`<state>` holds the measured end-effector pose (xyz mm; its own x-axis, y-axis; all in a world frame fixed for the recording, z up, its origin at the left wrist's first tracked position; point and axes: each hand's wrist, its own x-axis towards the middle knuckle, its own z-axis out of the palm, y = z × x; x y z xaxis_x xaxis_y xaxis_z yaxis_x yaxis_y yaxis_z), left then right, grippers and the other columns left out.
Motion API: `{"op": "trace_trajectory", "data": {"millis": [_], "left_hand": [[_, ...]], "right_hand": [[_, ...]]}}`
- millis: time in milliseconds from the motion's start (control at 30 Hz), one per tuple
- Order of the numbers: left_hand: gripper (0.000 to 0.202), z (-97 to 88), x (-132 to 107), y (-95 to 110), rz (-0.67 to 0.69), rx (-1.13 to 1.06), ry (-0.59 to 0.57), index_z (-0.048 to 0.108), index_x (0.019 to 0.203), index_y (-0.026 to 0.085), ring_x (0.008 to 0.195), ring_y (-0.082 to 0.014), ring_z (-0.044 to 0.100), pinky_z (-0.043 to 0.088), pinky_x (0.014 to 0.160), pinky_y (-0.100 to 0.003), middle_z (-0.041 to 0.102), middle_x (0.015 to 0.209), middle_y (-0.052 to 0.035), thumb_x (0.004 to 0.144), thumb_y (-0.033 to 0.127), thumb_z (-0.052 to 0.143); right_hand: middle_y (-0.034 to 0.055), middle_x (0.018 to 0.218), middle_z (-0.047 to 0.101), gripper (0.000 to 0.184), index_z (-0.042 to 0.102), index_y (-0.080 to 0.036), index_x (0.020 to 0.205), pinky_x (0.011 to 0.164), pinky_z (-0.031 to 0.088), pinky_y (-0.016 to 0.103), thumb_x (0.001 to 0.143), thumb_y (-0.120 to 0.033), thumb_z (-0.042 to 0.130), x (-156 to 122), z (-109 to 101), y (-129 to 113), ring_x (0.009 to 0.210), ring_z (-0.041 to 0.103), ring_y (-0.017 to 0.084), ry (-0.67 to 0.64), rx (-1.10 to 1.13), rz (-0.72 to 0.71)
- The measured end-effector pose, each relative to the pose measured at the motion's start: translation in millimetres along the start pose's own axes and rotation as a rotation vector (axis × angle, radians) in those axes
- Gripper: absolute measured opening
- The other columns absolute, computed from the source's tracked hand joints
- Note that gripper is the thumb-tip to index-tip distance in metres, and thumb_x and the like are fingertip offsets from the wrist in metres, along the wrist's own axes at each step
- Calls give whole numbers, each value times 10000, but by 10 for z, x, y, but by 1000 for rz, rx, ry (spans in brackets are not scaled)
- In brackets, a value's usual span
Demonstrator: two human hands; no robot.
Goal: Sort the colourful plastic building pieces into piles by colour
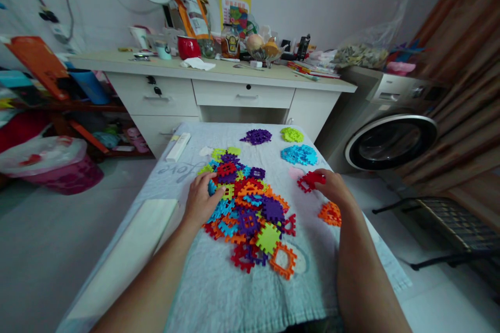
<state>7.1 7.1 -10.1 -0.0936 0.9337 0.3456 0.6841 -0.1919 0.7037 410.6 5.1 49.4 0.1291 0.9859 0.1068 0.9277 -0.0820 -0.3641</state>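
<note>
A mixed heap of interlocking plastic building pieces (pixel 248 221) in red, orange, purple, blue and lime green lies on the cloth-covered table. My left hand (pixel 201 200) rests at the heap's left edge, thumb and fingers apart, with a blue piece (pixel 212 187) showing between them. Off to the right, my right hand (pixel 334 187) has its fingers closed on a red plastic building piece (pixel 315 179), over other red pieces (pixel 303 183). Nearby sit single-colour piles: orange pieces (pixel 329 214), blue pieces (pixel 299 154), lime green pieces (pixel 291 135) and purple pieces (pixel 258 137).
A white bar-shaped object (pixel 178 146) lies at the table's far left. Along the left edge runs a long pale board (pixel 128 250). Behind stands a white desk (pixel 244 94) with jars and bags on top. A washing machine (pixel 385 125) and a dark chair (pixel 441 223) are at right.
</note>
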Motion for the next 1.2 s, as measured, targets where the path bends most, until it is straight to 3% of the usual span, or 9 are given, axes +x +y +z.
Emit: {"op": "trace_trajectory", "data": {"millis": [200,367,500,600,767,933,1200], "left_hand": [[423,-5,-9,-1,1,10,-12,580,1163,223,1247,-276,494,358,1123,-452,557,1255,-93,798,435,576],[428,-15,-10,37,-12,8,-12,587,1157,211,1243,-284,495,362,1121,-462,555,1262,-103,788,429,583],[433,-24,-10,57,-12,-2,-7,586,1167,210,1233,-277,501,365,1118,-462,564,1246,-95,792,426,584],[427,-25,-15,54,-9,-7,-7,584,1174,218,1229,-264,504,369,1116,-452,568,1245,-84,798,419,584],[427,-24,-11,43,-7,-1,-5,578,1178,216,1233,-267,501,374,1110,-459,571,1246,-87,793,400,589],[434,-23,-6,30,5,12,-12,572,1186,195,1237,-277,498,372,1108,-464,567,1244,-103,806,404,573],[443,-23,-11,32,-1,13,-11,576,1186,188,1233,-276,498,375,1102,-455,564,1236,-109,800,406,576]], "right_hand": [[121,1126,716,313,707,-193,1096,931,465,399,836,-303,573,15,45,-52,1018,651,269,25,-85,-31],[116,1224,670,343,670,-168,1143,1029,398,459,835,-222,529,-15,223,-438,1150,569,285,84,-11,-218],[110,1234,663,306,656,-184,1154,1032,384,468,904,-250,492,-57,475,-787,1160,545,276,41,126,-424],[114,1313,619,348,621,-191,1238,1041,376,457,938,-238,451,-52,659,-932,1199,516,262,-11,202,-500],[85,1424,531,382,598,-230,1298,1059,345,473,953,-223,434,5,841,-989,1269,438,269,-122,236,-490],[90,1348,560,428,599,-231,1300,1046,346,448,911,-142,445,40,878,-985,1229,451,255,-155,225,-488],[99,1142,592,240,684,-193,1057,996,393,398,865,-163,543,63,884,-967,1097,517,228,-119,255,-461]]}}
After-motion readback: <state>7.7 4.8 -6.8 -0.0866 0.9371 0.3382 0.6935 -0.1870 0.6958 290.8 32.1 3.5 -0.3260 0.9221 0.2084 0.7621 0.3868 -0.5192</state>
